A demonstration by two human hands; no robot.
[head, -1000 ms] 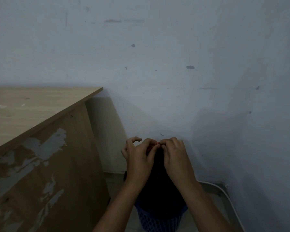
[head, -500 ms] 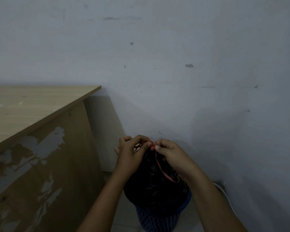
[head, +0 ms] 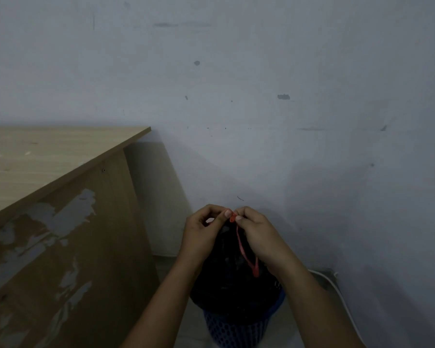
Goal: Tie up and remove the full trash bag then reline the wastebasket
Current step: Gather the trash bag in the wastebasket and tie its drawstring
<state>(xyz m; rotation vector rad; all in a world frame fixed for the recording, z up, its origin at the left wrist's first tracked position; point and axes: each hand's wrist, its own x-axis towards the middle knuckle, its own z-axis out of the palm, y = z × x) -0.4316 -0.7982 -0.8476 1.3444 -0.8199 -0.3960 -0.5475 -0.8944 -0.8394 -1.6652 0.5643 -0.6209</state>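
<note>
A full black trash bag bulges out of a blue mesh wastebasket on the floor by the wall. Its gathered neck is hidden behind my fingers. A red drawstring runs from the neck and hangs in a loop down the bag's front. My left hand and my right hand meet above the bag, fingertips touching, both pinching the red drawstring at its top.
A worn wooden desk with peeling side panel stands close on the left. A grey wall rises right behind the basket. A white cable runs along the floor at the right.
Both hands dropped slightly from a second ago, and the red drawstring loop came into sight hanging down the bag. Since half a second ago the hands hold almost still.
</note>
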